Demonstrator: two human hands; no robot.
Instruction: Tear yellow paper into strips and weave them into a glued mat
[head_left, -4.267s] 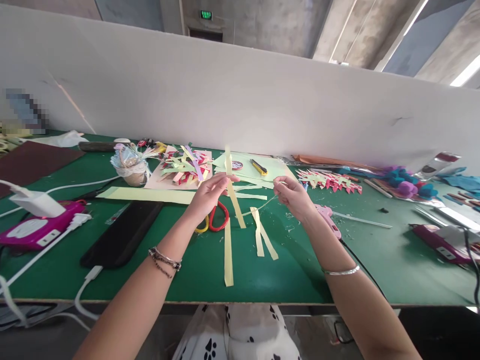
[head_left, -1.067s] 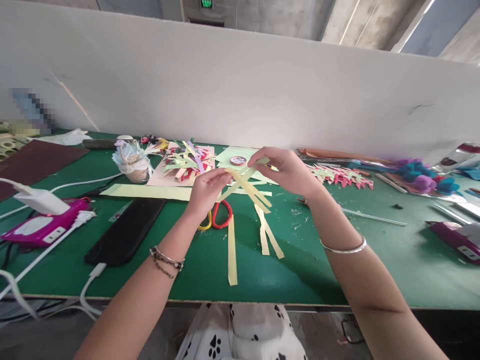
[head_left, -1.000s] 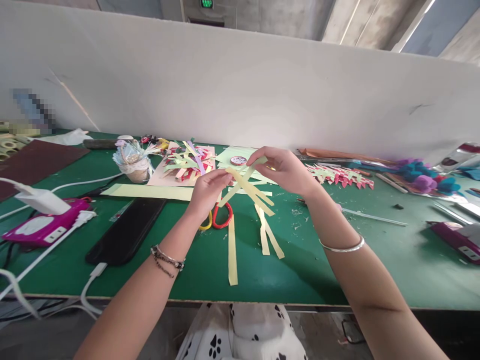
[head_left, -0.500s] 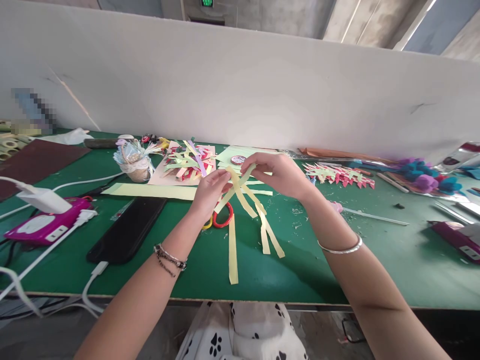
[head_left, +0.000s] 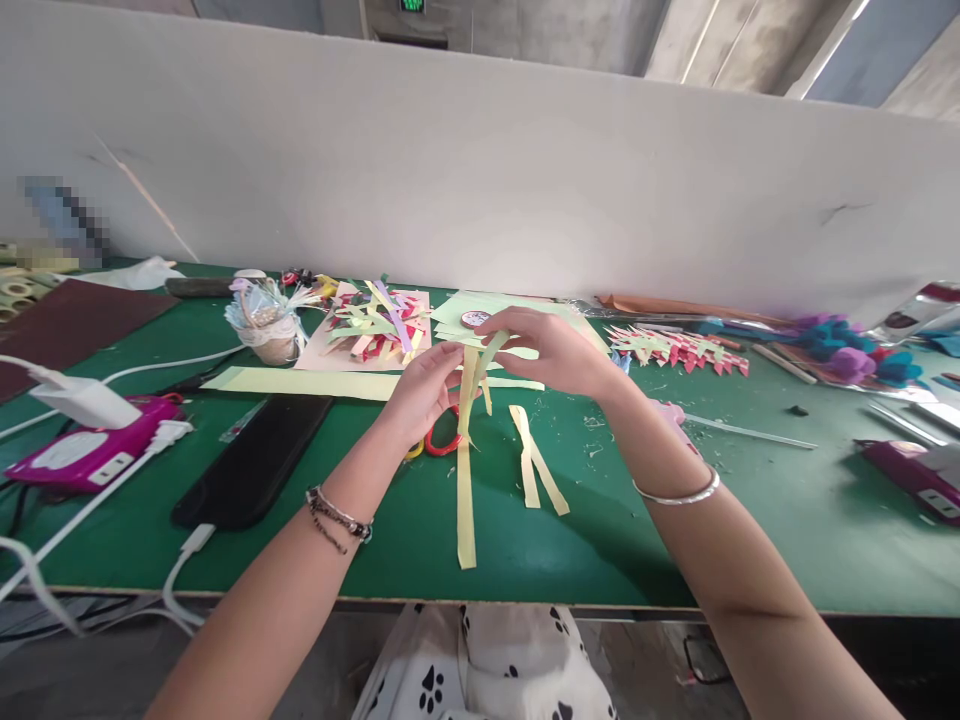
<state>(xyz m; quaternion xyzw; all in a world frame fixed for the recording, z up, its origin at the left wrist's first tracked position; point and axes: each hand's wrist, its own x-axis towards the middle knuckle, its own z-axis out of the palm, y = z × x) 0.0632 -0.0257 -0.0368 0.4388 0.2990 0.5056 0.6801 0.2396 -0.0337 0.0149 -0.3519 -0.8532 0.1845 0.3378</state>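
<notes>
Above the middle of the table, my left hand (head_left: 426, 388) and my right hand (head_left: 553, 350) are close together, pinching pale yellow-green paper strips (head_left: 486, 362). One strip hangs from my left fingertips; another slants down from my right fingertips and overlaps it. Under them, a yellow paper strip (head_left: 466, 510) lies lengthwise toward the front edge. Two crossed strips (head_left: 531, 460) lie to its right. Scissors with red and yellow handles (head_left: 444, 440) rest behind my left fingers, their blades hidden. A long pale green strip (head_left: 300, 383) lies left of my left hand.
A black phone (head_left: 251, 465) and a purple power strip (head_left: 105, 445) with white cables occupy the left. Farther back stand a small decorated pot (head_left: 266, 325) and a heap of cut paper (head_left: 379, 325). Green sheets (head_left: 450, 308) and zigzag-cut paper (head_left: 679, 350) lie behind my right hand.
The held strips have swung from a wide cross to hanging closer together and more upright. My hands have hardly moved; the strips on the table stay where they were.
</notes>
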